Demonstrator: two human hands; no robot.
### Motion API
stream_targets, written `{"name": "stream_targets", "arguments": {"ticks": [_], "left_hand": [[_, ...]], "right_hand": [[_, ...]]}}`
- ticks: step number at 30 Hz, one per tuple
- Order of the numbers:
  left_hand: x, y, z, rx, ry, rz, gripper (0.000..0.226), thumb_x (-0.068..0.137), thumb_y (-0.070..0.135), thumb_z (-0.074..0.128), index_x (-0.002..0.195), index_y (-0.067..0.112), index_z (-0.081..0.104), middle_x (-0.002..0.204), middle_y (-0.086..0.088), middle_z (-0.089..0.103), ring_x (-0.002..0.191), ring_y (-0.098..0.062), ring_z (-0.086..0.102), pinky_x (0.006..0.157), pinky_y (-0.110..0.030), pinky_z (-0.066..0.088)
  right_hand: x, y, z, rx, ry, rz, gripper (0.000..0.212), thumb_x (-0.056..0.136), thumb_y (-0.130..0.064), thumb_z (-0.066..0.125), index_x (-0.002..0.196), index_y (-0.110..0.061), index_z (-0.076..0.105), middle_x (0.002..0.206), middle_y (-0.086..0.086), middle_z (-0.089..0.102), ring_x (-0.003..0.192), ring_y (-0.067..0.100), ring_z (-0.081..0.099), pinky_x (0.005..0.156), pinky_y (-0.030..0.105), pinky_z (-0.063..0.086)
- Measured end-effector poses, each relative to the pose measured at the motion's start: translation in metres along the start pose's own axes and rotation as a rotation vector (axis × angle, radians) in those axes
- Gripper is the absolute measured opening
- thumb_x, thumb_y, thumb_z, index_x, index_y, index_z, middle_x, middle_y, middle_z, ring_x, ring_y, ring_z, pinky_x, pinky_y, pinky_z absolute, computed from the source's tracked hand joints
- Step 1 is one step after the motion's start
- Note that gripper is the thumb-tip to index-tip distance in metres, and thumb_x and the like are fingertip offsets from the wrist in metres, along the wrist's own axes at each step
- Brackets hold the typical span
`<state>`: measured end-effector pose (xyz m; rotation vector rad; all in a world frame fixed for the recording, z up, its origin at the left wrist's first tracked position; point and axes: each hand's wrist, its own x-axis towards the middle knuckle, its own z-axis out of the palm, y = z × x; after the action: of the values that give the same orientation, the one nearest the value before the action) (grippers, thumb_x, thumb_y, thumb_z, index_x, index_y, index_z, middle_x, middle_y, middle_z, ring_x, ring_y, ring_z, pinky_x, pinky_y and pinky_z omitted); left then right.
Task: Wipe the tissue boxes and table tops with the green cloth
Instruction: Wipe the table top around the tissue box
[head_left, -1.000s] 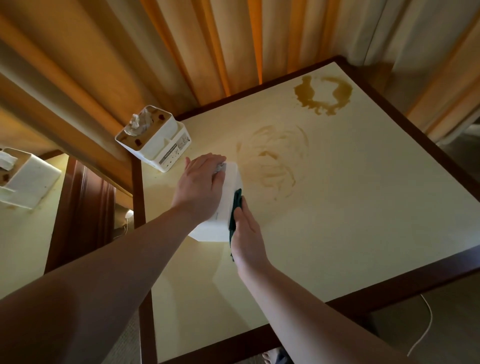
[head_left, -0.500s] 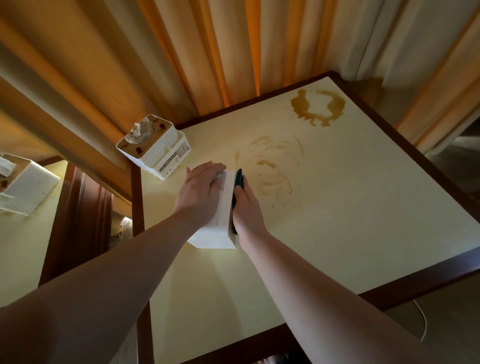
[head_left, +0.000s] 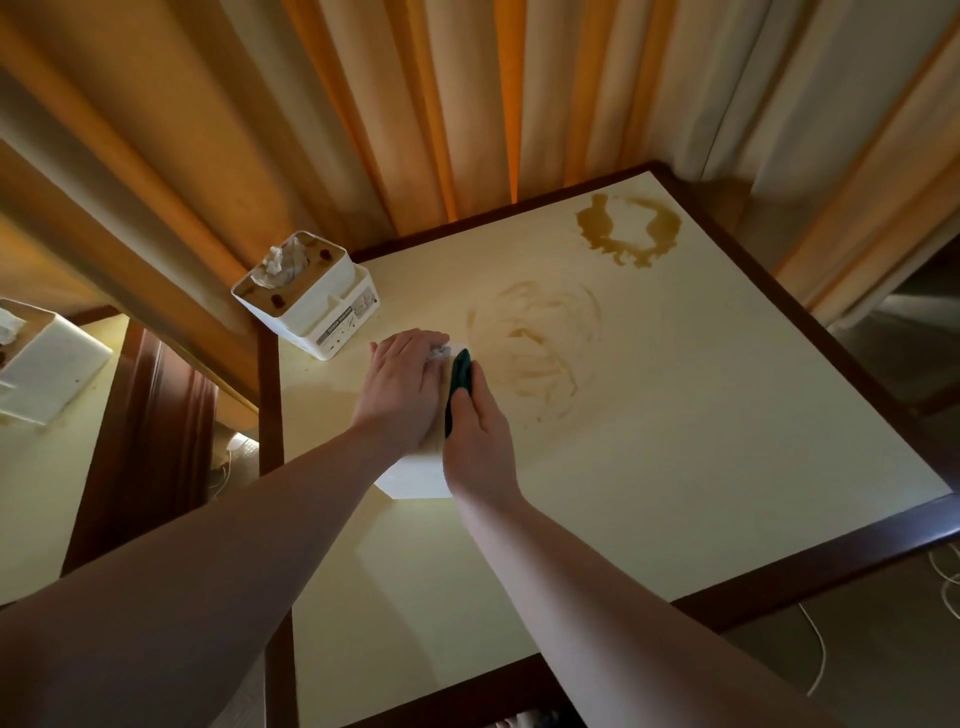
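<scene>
**Cloth pressed to the side of a tissue box on a stained desk**

At the far left, on a second desk (head_left: 36, 467), stands a white tissue box (head_left: 49, 364) with tissue poking from its top. A dark wooden post (head_left: 140, 441) fills the gap between the two desks. At the far-left corner of the main desk (head_left: 701, 441) sits another tissue box (head_left: 311, 296), white, with brown spots on its top and a crumpled tissue sticking out.

Just near of it, the left hand (head_left: 402, 389) lies on top of a third white tissue box (head_left: 415, 475), fingers (head_left: 415, 345) together and curved down over its far end, holding it in place. Only the box's near corner and a strip of its top show past the hand. The right hand (head_left: 480, 441) presses a green cloth (head_left: 460, 384) flat against the right side of this box, fingers straight and close together, the cloth showing above the fingertips.

To the right, a pale brown smear (head_left: 535, 348) spreads over the cream desk top, and a darker ring-shaped brown spill (head_left: 628, 231) lies near the far-right corner. Orange and cream curtains (head_left: 467, 104) hang behind. A white cord (head_left: 815, 649) trails on the floor at the near right.
</scene>
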<state>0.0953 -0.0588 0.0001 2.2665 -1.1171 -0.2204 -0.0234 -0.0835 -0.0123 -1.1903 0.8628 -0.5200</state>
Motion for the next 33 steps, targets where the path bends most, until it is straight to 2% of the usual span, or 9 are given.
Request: {"name": "stream_targets", "arguments": {"ticks": [3,6,11,15,18,23,26,30,33], "left_hand": [[0.0,-0.001,0.0,0.008,-0.008,0.006,0.034,0.105,0.015,0.043,0.133,0.019,0.062,0.136,0.003,0.06,0.134,-0.016,0.039,0.12,-0.052,0.027],[0.0,-0.003,0.001,-0.005,-0.003,0.01,0.033,0.105,0.014,0.044,0.133,0.018,0.062,0.136,0.003,0.06,0.133,-0.017,0.04,0.118,-0.051,0.029],[0.001,-0.003,0.001,-0.019,0.005,-0.002,0.033,0.106,0.015,0.043,0.132,0.018,0.062,0.137,0.003,0.059,0.132,-0.014,0.037,0.12,-0.049,0.026],[0.0,-0.003,0.002,0.012,0.004,0.012,0.033,0.107,0.018,0.041,0.133,0.019,0.061,0.137,0.004,0.059,0.132,-0.013,0.036,0.12,-0.052,0.026],[0.0,-0.002,0.002,0.024,0.012,0.018,0.033,0.107,0.018,0.04,0.133,0.019,0.061,0.137,0.004,0.059,0.133,-0.014,0.037,0.12,-0.051,0.027],[0.0,-0.001,0.002,0.013,0.012,0.027,0.032,0.106,0.017,0.042,0.132,0.017,0.062,0.136,0.003,0.059,0.129,-0.012,0.037,0.118,-0.048,0.03],[-0.001,0.0,0.001,0.006,0.015,0.036,0.032,0.106,0.016,0.044,0.131,0.016,0.062,0.135,0.003,0.06,0.128,-0.012,0.038,0.117,-0.05,0.031],[-0.001,0.0,0.0,0.036,0.01,0.046,0.031,0.106,0.016,0.043,0.131,0.017,0.062,0.133,0.004,0.061,0.126,-0.012,0.038,0.117,-0.051,0.03],[0.001,-0.002,0.001,0.051,0.014,0.037,0.03,0.106,0.016,0.044,0.129,0.019,0.062,0.132,0.005,0.061,0.128,-0.014,0.039,0.119,-0.055,0.027]], "right_hand": [[0.027,-0.005,0.005,-0.013,0.062,0.013,0.055,0.103,-0.038,0.034,0.157,-0.032,0.043,0.154,-0.012,0.052,0.141,0.008,0.048,0.12,0.04,0.038],[0.042,0.002,0.002,0.09,0.079,0.061,0.048,0.107,-0.033,0.036,0.153,-0.037,0.048,0.146,-0.016,0.059,0.133,0.006,0.055,0.116,0.041,0.043],[0.025,0.034,-0.007,0.127,-0.028,0.191,0.049,0.108,-0.037,0.037,0.156,-0.047,0.039,0.149,-0.018,0.055,0.131,0.012,0.058,0.114,0.046,0.047],[-0.004,0.05,-0.016,0.119,-0.049,0.189,0.048,0.113,-0.024,0.032,0.158,-0.04,0.037,0.157,-0.024,0.043,0.135,-0.006,0.046,0.1,0.007,0.04],[-0.021,0.049,-0.019,0.13,-0.071,0.183,0.048,0.114,-0.017,0.032,0.158,-0.034,0.039,0.154,-0.025,0.043,0.126,-0.02,0.046,0.09,-0.004,0.036],[-0.019,0.033,-0.015,0.175,-0.103,0.115,0.048,0.114,-0.015,0.032,0.159,-0.029,0.036,0.152,-0.027,0.044,0.135,-0.015,0.043,0.112,0.013,0.034],[0.01,0.014,-0.009,0.117,-0.072,0.094,0.05,0.11,-0.026,0.036,0.16,-0.033,0.037,0.153,-0.026,0.043,0.139,-0.007,0.044,0.121,0.026,0.033],[0.052,0.004,-0.008,0.05,-0.032,0.13,0.049,0.104,-0.037,0.037,0.152,-0.041,0.048,0.143,-0.014,0.061,0.128,0.013,0.06,0.114,0.044,0.046],[0.068,0.013,-0.011,-0.031,-0.042,0.167,0.059,0.094,-0.049,0.035,0.15,-0.041,0.049,0.144,-0.012,0.06,0.131,0.017,0.057,0.115,0.049,0.043]]}}
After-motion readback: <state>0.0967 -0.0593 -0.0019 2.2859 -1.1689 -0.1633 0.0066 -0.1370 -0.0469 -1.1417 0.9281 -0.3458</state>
